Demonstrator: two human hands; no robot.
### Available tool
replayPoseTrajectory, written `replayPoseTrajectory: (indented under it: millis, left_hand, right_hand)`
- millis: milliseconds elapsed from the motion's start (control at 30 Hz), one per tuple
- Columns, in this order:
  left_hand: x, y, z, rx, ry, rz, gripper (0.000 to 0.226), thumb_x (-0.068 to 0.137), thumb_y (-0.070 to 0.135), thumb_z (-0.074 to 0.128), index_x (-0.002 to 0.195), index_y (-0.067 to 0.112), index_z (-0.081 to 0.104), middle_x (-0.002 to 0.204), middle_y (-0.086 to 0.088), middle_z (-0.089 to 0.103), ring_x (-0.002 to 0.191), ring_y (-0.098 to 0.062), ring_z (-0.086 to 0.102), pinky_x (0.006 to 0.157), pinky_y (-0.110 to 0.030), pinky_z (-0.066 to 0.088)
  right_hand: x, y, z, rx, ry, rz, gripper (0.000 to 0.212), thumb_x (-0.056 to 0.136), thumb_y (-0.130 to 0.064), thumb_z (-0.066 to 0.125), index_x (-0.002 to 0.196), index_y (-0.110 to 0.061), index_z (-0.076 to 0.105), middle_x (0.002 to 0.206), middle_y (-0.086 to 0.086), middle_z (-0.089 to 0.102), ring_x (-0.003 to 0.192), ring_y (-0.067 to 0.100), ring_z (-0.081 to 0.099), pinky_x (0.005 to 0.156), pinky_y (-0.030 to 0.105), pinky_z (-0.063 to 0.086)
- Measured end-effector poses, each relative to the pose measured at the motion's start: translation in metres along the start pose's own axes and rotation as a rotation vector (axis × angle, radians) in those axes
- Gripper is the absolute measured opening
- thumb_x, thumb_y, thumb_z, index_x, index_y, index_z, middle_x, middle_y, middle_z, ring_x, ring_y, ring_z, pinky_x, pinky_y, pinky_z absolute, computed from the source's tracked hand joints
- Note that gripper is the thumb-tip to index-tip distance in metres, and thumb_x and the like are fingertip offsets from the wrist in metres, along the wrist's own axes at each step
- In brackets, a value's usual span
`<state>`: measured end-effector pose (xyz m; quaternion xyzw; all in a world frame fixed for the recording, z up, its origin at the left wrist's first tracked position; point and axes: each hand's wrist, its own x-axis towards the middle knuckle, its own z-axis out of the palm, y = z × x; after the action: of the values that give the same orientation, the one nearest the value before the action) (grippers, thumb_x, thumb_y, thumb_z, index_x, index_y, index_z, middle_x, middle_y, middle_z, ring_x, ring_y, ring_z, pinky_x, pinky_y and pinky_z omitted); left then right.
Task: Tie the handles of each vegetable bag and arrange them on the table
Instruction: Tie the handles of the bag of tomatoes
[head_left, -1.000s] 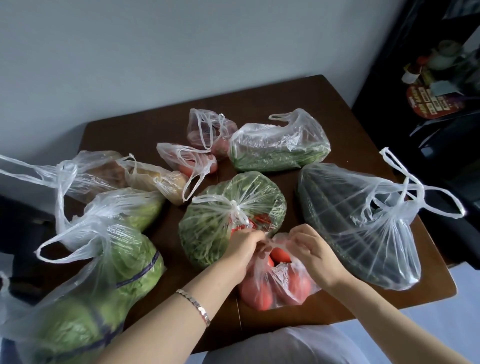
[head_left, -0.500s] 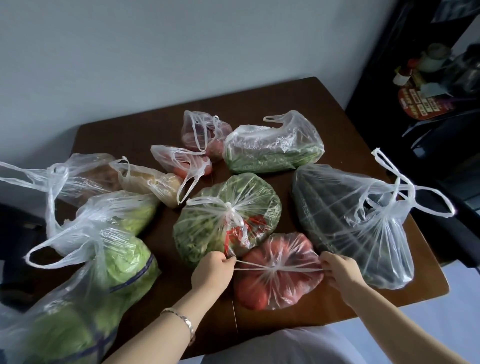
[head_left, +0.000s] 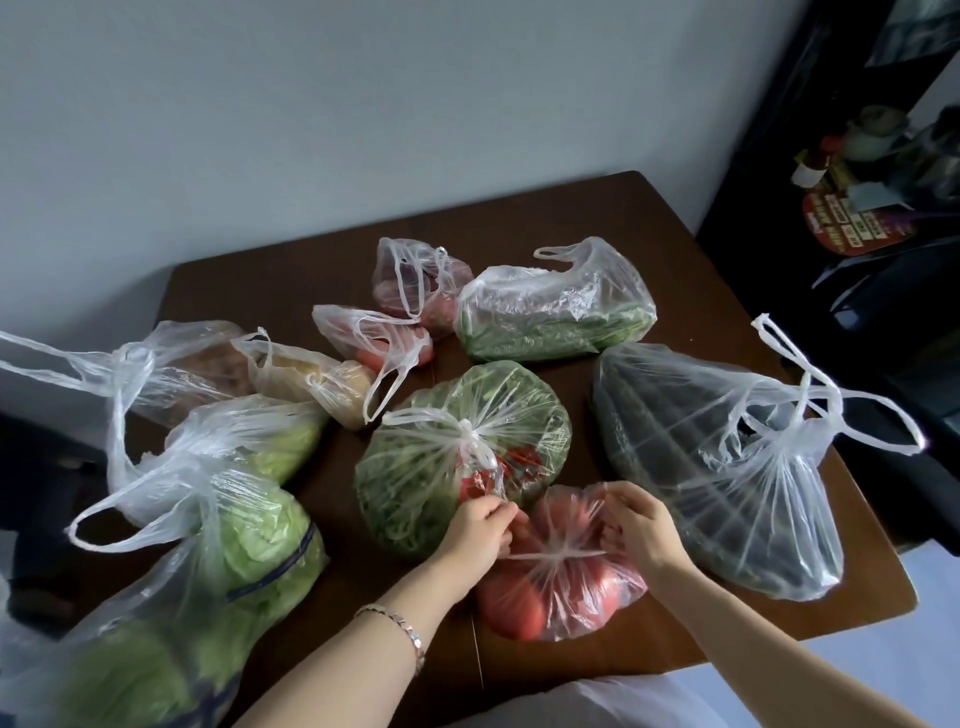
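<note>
Against a pale grey wall stands the dark brown bench (head_left: 597, 208), covered with clear plastic bags of vegetables; the tomato bag (head_left: 558, 582) lies at the near edge, touching the tied bag of greens (head_left: 441, 467); the left hand (head_left: 475, 530) and the right hand (head_left: 641, 530) are on its top, each with fingers (head_left: 615, 501) pinching one handle; between them the plastic is drawn into a thin knot; a bracelet (head_left: 400, 626) is on the left wrist; the big dark bag (head_left: 691, 483) lies just right, its handles tied.

The red label (head_left: 852, 224) with pale characters on the dark shelf, upper right of the frame, is too blurred to read.
</note>
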<state>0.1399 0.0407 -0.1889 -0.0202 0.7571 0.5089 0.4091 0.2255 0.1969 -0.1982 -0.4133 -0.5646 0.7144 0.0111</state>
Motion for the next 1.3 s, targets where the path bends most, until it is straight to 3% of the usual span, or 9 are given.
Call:
replayPoseTrajectory:
  millis: [133, 267, 367, 500, 633, 733, 833, 1033, 1300]
  left_hand:
    - [-0.003, 0.018, 0.004, 0.223, 0.007, 0.155, 0.017, 0.088, 0.021, 0.060, 0.085, 0.007, 0.070, 0.058, 0.010, 0.056, 0.056, -0.002, 0.049, 0.055, -0.012, 0.037]
    - [-0.010, 0.030, 0.013, 0.292, -0.161, 0.180, 0.016, 0.084, 0.021, 0.066, 0.085, 0.005, 0.070, 0.097, 0.002, 0.071, 0.093, -0.006, 0.065, 0.087, -0.028, 0.048]
    - [-0.011, 0.029, 0.020, 0.246, -0.205, 0.216, 0.034, 0.084, 0.006, 0.064, 0.052, 0.014, 0.058, 0.055, 0.016, 0.062, 0.057, 0.012, 0.056, 0.060, -0.010, 0.041]
    - [-0.009, 0.026, 0.018, 0.211, -0.172, 0.183, 0.023, 0.086, 0.014, 0.063, 0.064, 0.022, 0.063, 0.071, 0.005, 0.063, 0.070, -0.001, 0.057, 0.064, -0.011, 0.040]
    - [-0.006, 0.023, 0.018, 0.141, -0.118, 0.113, 0.023, 0.089, 0.015, 0.059, 0.068, 0.025, 0.063, 0.071, 0.010, 0.062, 0.066, -0.001, 0.055, 0.058, -0.010, 0.040]
    - [-0.004, 0.023, 0.018, 0.013, -0.040, -0.013, 0.017, 0.090, 0.013, 0.057, 0.076, 0.017, 0.065, 0.069, 0.001, 0.062, 0.049, -0.002, 0.051, 0.049, -0.014, 0.039]
    - [-0.006, 0.027, 0.022, -0.152, -0.014, -0.111, 0.016, 0.091, 0.007, 0.056, 0.078, 0.008, 0.065, 0.065, -0.004, 0.063, 0.041, -0.004, 0.055, 0.040, -0.016, 0.044]
    - [-0.006, 0.022, 0.026, 0.021, 0.095, -0.028, 0.010, 0.086, 0.017, 0.064, 0.083, 0.008, 0.067, 0.055, 0.002, 0.051, 0.049, -0.007, 0.046, 0.043, -0.010, 0.039]
    - [-0.008, 0.019, 0.026, 0.078, 0.105, 0.058, 0.016, 0.086, 0.020, 0.064, 0.094, 0.008, 0.069, 0.074, 0.003, 0.061, 0.070, -0.010, 0.056, 0.064, -0.016, 0.046]
  right_hand:
    - [0.000, -0.012, 0.001, -0.260, 0.061, -0.163, 0.028, 0.094, 0.000, 0.042, 0.079, -0.013, 0.062, 0.057, 0.002, 0.057, 0.049, 0.011, 0.053, 0.053, 0.024, 0.048]
    - [-0.008, -0.037, 0.008, -0.497, -0.100, -0.415, 0.023, 0.091, 0.000, 0.048, 0.087, -0.016, 0.064, 0.085, -0.008, 0.064, 0.079, 0.004, 0.060, 0.075, 0.016, 0.048]
    - [-0.008, -0.037, 0.018, -0.611, -0.122, -0.542, 0.024, 0.089, 0.000, 0.052, 0.084, -0.020, 0.063, 0.087, -0.007, 0.059, 0.074, -0.001, 0.057, 0.069, 0.008, 0.042]
    - [-0.005, -0.038, 0.016, -0.561, -0.140, -0.433, 0.016, 0.088, -0.004, 0.057, 0.093, -0.011, 0.070, 0.079, -0.001, 0.066, 0.058, -0.005, 0.061, 0.062, 0.010, 0.048]
    - [-0.002, -0.037, 0.000, -0.501, -0.095, -0.283, 0.016, 0.080, -0.004, 0.067, 0.094, -0.009, 0.072, 0.079, -0.011, 0.068, 0.067, 0.011, 0.064, 0.075, 0.027, 0.055]
    - [-0.006, -0.030, -0.007, -0.419, -0.067, -0.216, 0.024, 0.077, 0.000, 0.069, 0.101, -0.004, 0.069, 0.086, 0.002, 0.071, 0.070, 0.010, 0.065, 0.070, 0.014, 0.055]
    - [-0.013, -0.016, 0.000, -0.814, -0.208, -0.342, 0.022, 0.083, -0.015, 0.066, 0.104, -0.017, 0.071, 0.095, -0.006, 0.067, 0.078, 0.007, 0.059, 0.069, 0.009, 0.046]
    - [-0.015, -0.003, 0.016, -0.777, -0.192, -0.312, 0.015, 0.087, -0.019, 0.060, 0.091, -0.014, 0.073, 0.080, -0.001, 0.068, 0.073, 0.017, 0.060, 0.068, 0.028, 0.045]
    - [-0.016, -0.003, 0.020, -0.859, -0.267, -0.315, 0.015, 0.091, -0.020, 0.055, 0.095, -0.011, 0.067, 0.086, 0.002, 0.066, 0.069, 0.004, 0.052, 0.060, 0.014, 0.037]
